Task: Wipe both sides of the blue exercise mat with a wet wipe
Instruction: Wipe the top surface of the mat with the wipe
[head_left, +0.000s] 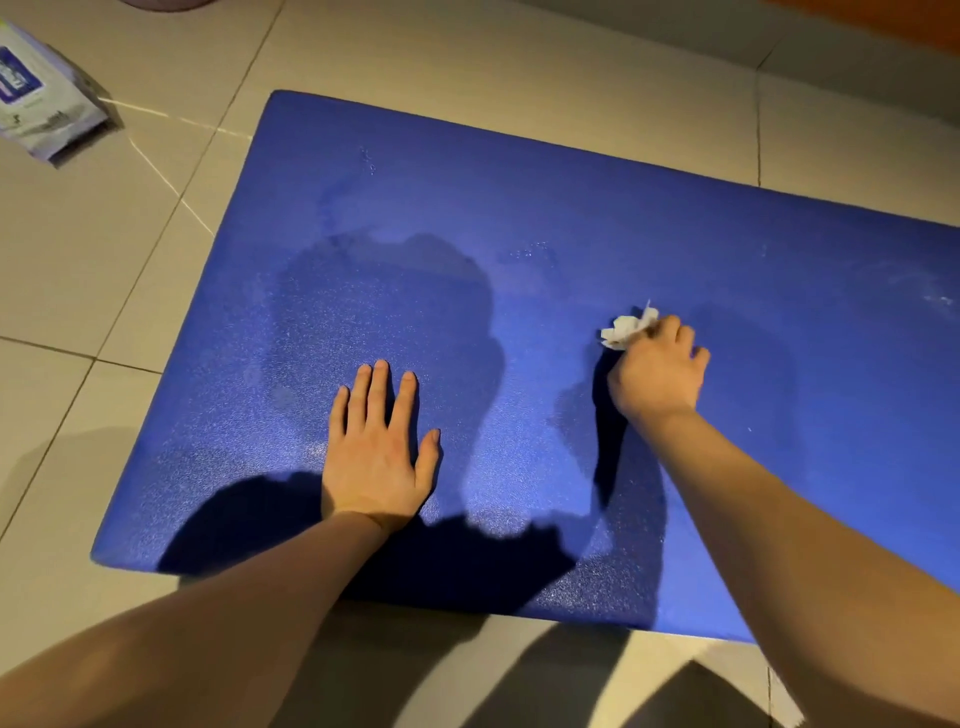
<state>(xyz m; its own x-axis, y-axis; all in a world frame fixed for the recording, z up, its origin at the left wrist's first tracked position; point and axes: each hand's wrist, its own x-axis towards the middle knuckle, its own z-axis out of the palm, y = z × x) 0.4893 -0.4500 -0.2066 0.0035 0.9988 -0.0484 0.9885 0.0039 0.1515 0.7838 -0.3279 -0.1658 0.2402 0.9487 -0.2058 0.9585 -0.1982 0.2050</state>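
So the left hand (376, 452) was spread flat, fingers straight, pressing down on the blue exercise mat (519, 234) near its front edge. It wasn't gripping anything, just pinning. The right hand (657, 371) had its fingers curled round a scrunched-up wet wipe (626, 327), with the white wad poking out the front and touching the mat about mid-way across.

The mat lay flat on the tiled floor (104, 260), with one short end in view on the left and the rest running out of shot to the right. It looked like thin foam with a pebbly texture, so my guess is it's light and floppy rather than stiff. That's probably why it needed a flat palm to stop it creeping under the wiping strokes. A darker patch (363, 291) by the left hand looked damp, so it could be a bit slick there.

For flipping it to do the other side, I'd grab the near long edge or the left corner, on a dry bit, and fold it over instead of lifting the whole thing.

The wipes pack (39, 93) sat on the tiles, well off to the far left.
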